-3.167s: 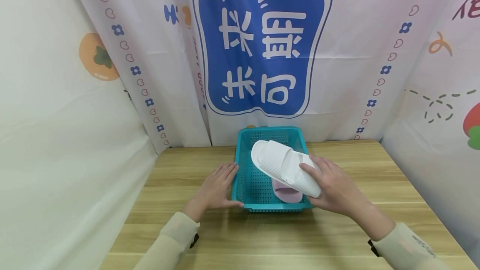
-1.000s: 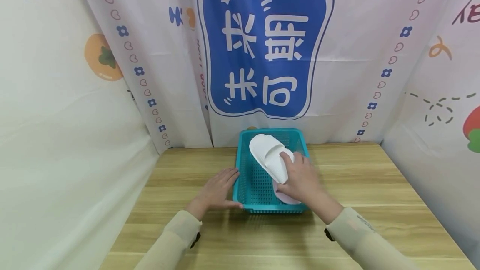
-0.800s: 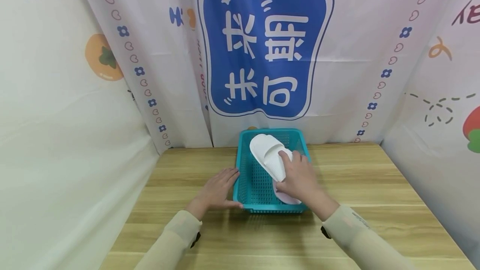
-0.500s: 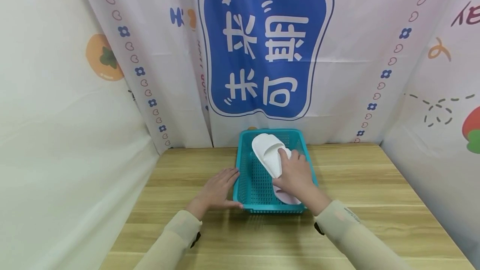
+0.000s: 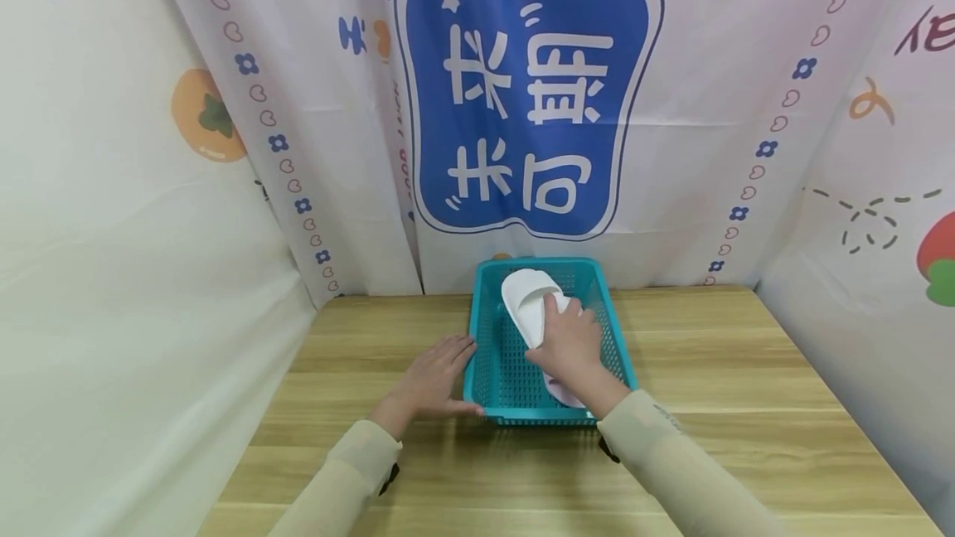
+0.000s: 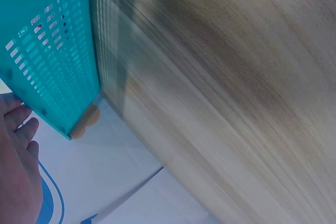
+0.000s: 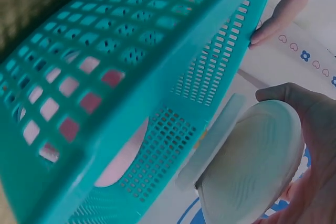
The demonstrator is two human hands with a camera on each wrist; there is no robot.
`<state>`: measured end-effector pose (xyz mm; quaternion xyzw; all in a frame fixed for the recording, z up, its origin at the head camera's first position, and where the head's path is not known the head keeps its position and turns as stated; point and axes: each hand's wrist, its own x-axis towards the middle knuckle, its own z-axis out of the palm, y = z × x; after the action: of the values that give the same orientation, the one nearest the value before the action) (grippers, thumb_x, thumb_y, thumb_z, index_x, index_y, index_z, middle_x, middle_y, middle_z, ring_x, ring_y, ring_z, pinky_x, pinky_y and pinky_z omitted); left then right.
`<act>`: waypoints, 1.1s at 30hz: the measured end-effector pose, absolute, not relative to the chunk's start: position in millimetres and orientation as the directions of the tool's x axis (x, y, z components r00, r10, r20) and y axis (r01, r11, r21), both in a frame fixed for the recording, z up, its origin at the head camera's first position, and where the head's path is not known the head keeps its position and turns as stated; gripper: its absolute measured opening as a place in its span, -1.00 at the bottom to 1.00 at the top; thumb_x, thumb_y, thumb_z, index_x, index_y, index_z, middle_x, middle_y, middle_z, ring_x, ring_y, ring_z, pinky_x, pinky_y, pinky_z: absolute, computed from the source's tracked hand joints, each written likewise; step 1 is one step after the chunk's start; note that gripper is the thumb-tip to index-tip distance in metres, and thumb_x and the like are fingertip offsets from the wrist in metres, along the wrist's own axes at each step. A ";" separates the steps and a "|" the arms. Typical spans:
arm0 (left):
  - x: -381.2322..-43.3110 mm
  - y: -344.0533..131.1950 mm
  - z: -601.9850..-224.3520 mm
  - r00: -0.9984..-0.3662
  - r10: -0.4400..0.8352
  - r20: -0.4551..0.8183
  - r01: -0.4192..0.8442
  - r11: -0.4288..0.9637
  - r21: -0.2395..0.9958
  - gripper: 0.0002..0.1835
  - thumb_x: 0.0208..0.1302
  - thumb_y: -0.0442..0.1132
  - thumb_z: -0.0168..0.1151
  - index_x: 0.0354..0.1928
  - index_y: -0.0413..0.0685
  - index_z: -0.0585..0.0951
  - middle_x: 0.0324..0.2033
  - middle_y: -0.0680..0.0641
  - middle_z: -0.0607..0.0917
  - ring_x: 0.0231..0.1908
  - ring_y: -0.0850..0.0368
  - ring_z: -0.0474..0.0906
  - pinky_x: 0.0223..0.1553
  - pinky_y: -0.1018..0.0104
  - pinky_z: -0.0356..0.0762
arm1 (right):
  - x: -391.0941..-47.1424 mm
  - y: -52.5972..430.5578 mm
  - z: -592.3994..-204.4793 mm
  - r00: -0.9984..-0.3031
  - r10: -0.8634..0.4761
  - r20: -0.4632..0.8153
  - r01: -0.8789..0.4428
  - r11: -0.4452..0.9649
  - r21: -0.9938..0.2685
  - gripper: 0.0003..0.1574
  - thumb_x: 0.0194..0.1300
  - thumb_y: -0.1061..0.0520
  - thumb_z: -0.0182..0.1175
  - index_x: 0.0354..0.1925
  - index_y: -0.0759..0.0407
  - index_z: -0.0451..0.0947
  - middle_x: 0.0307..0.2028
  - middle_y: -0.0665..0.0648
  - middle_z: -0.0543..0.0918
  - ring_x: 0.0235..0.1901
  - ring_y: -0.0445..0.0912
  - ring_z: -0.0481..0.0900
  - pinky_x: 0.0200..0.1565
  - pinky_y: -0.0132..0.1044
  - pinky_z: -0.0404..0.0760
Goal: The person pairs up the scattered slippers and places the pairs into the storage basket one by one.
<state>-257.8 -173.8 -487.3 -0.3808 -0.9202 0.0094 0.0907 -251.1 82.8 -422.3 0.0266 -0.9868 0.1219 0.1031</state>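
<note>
Right hand [image 5: 569, 344]: fingers and thumb curled round the heel end of a white slipper [image 5: 526, 298], a closed grip that keeps the slipper tilted, toe toward 12 o'clock, inside the teal perforated basket [image 5: 483, 330]. The right wrist view shows the same hold from below: the ribbed sole of the white slipper [image 7: 251, 165] lies against the palm, thumb over its edge. Under the hand, at the basket's 5 o'clock corner, lies a pink slipper [image 5: 561, 392], also seen through the basket wall [image 7: 125, 157]; the white one appears to be held above or against it, contact not discernible.

Left hand [image 5: 431, 377]: fingers straight, flat on the wooden surface [image 5: 716, 355] and laid against the basket's outer wall at 9 o'clock, holding nothing; this placement looks suited to steadying the basket. The left wrist view shows only its fingertips [image 6: 18, 124] beside the teal wall [image 6: 50, 51].

Behind the basket, at 12 o'clock, hangs a printed cloth backdrop [image 5: 525, 89] with a blue panel.
</note>
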 end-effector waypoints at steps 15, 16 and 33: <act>-257.7 -174.0 -486.0 -0.688 0.707 0.162 0.706 0.704 -0.077 0.18 0.08 0.63 -0.17 0.43 -0.25 0.23 0.41 -0.23 0.24 0.42 -0.09 0.07 0.40 0.06 0.03 | -262.8 57.7 -429.3 -0.989 0.028 0.144 -0.007 0.972 -0.236 0.21 -0.12 -0.31 0.48 0.35 0.16 0.23 0.06 0.47 0.40 -0.04 0.33 0.41 -0.06 0.26 0.51; -257.8 -173.9 -486.0 -0.688 0.707 0.161 0.705 0.704 -0.079 0.18 0.08 0.63 -0.17 0.43 -0.25 0.22 0.41 -0.23 0.24 0.42 -0.09 0.07 0.40 0.06 0.03 | -263.5 56.2 -429.5 -0.989 0.033 0.142 -0.001 0.973 -0.231 0.20 -0.12 -0.32 0.48 0.35 0.16 0.24 0.05 0.47 0.40 -0.05 0.33 0.41 -0.07 0.26 0.51; -257.6 -173.7 -486.0 -0.690 0.706 0.161 0.703 0.706 -0.086 0.16 0.09 0.60 -0.10 0.43 -0.24 0.23 0.42 -0.22 0.23 0.42 -0.10 0.07 0.40 0.08 0.03 | -271.1 32.7 -432.6 -0.994 0.081 0.075 0.065 0.977 -0.206 0.22 -0.08 -0.38 0.41 0.36 0.20 0.23 0.01 0.50 0.39 -0.08 0.34 0.45 -0.05 0.24 0.53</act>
<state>-257.6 -173.7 -486.0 -0.3831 -0.9192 0.0088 0.0911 -271.1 32.7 -432.6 -0.0367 -0.9932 0.1020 0.0415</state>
